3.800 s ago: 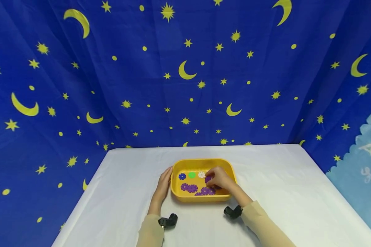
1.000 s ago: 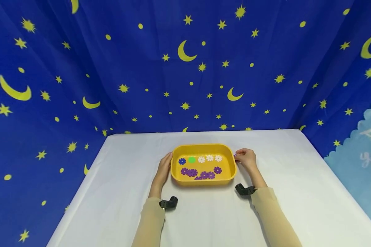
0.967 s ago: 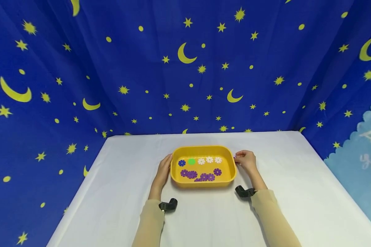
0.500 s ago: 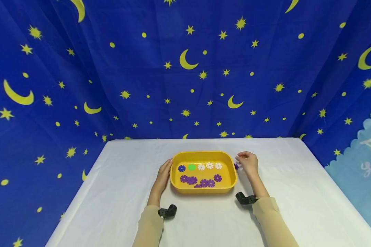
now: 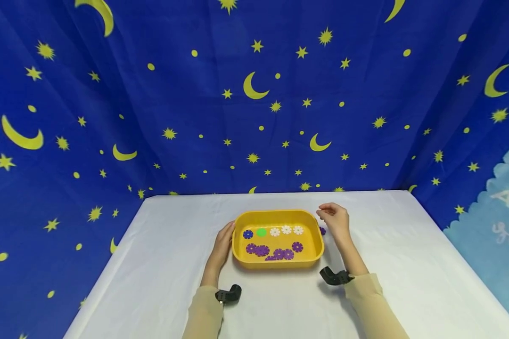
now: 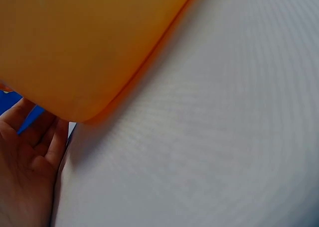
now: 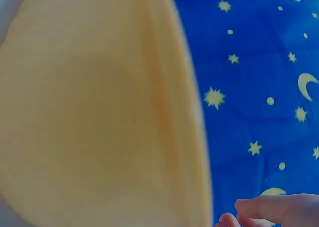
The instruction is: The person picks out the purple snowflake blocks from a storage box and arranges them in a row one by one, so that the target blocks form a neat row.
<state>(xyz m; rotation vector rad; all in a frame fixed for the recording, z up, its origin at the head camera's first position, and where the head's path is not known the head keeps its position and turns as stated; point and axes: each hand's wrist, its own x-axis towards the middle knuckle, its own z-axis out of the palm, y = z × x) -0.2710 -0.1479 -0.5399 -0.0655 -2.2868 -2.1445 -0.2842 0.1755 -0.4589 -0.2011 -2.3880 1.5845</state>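
A yellow plastic tray (image 5: 277, 264) stands on the white table. My left hand (image 5: 221, 246) rests against its left side, fingers fairly straight along the wall; in the left wrist view the fingertips (image 6: 60, 132) are at the tray's edge. To the right of the tray, my right hand (image 5: 336, 221) hovers with loosely bent fingers and nothing between them. A purple snowflake disc (image 5: 323, 230) sits just below it by the tray's right wall, partly hidden by the tray. In the right wrist view only the thumb and some fingertips (image 7: 249, 207) show.
Inside the tray lie a blue disc (image 5: 248, 234), a green disc (image 5: 261, 232), three white discs (image 5: 286, 229) in a row, and several purple discs (image 5: 261, 250) nearer the front. A blue star-patterned curtain (image 5: 254, 117) stands behind the table.
My right hand took a purple disc out of the tray, moved right and let it go beside the tray, then drew slightly up and away. My left hand stayed at the tray's side.
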